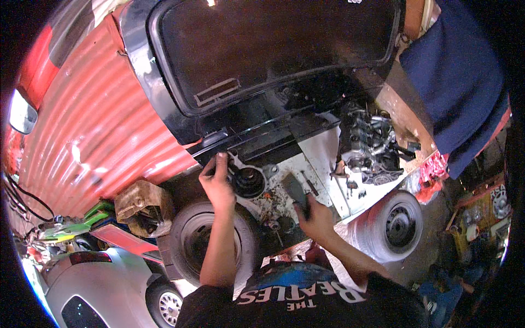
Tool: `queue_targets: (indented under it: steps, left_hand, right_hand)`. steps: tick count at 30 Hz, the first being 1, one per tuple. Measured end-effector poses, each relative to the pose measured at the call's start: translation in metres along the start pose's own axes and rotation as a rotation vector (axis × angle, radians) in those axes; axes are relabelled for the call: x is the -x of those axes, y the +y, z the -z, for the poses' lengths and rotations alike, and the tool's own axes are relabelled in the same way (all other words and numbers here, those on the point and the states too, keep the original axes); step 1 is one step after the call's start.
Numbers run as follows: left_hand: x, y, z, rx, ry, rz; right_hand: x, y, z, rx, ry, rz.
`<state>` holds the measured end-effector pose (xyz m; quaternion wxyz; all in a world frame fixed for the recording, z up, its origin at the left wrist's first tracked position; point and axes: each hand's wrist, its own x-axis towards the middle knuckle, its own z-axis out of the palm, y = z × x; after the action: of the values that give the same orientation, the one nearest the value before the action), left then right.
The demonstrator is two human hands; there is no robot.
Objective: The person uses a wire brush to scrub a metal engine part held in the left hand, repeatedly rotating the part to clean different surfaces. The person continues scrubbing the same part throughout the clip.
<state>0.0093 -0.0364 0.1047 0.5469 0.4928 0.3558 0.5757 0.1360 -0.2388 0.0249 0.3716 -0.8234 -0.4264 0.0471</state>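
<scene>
Toward the left end of the grimy white worktop [328,198], we've got one black, round, cup-shaped part with a silver metal rim [249,182]. Our left hand [220,187] is right at its edge; can't tell if those fingers actually grip it. Our right hand [317,220] has its fingers closed round one dark grey flat block [295,191], nearer the middle. Main worry, we reckon: a bump from the block could tip the part if our left hand's only resting there, and loose grime could drop inside. Count: two tyres by the near edge, one bare black rubber [188,232], one clear-plastic-wrapped [402,225]; one silver-and-black metal engine assembly [374,145] at the right end.
</scene>
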Motion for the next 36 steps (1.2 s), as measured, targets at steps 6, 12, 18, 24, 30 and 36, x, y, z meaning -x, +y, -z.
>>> queue_targets:
  steps: [6,12,18,24,30,36]
  left_hand:
    - [0.014,0.0,-0.013,-0.053,-0.04,-0.031]
    - [0.005,-0.009,-0.003,-0.046,-0.016,-0.045]
    - [-0.006,-0.014,-0.006,-0.016,0.009,-0.093]
    - [0.009,-0.013,-0.017,-0.028,-0.007,-0.13]
    - [0.012,-0.007,-0.01,-0.037,-0.02,-0.097]
    - [-0.005,-0.008,-0.005,-0.06,-0.05,-0.138]
  right_hand:
    - [-0.007,-0.014,-0.02,-0.163,0.094,0.058]
    - [-0.021,-0.034,0.022,-0.214,0.103,-0.015]
    - [-0.005,-0.002,-0.002,-0.012,0.061,0.002]
    - [0.002,-0.003,-0.029,-0.136,-0.014,0.009]
    - [-0.018,-0.036,0.015,-0.159,0.116,0.014]
    - [0.002,-0.002,-0.006,-0.078,0.028,-0.051]
